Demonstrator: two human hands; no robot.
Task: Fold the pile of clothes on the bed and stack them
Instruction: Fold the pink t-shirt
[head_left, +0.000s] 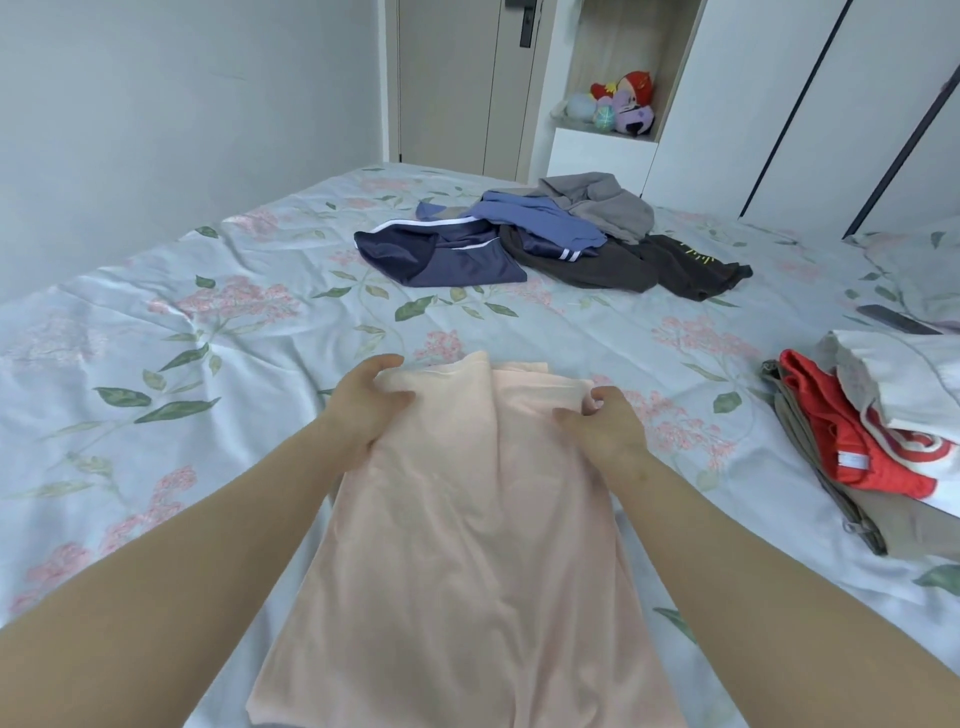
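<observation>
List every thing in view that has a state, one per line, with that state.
Peach garment: folded narrow lengthwise, lying on bed.
Left hand: grips garment's far left corner.
Right hand: pinches its far right corner.
Unfolded pile: heaped, loose.
Folded stack: layered at the right.

Soft, even daylight — wide-angle edge distortion

Bare sheet (156, 322) lies left; unfolded pile (545, 239) ahead, folded stack (872, 431) right.

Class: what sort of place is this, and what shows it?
Most likely a home bedroom: a bed with a pale blue floral sheet, tall white wardrobe doors, and colourful soft toys on a shelf.
</observation>
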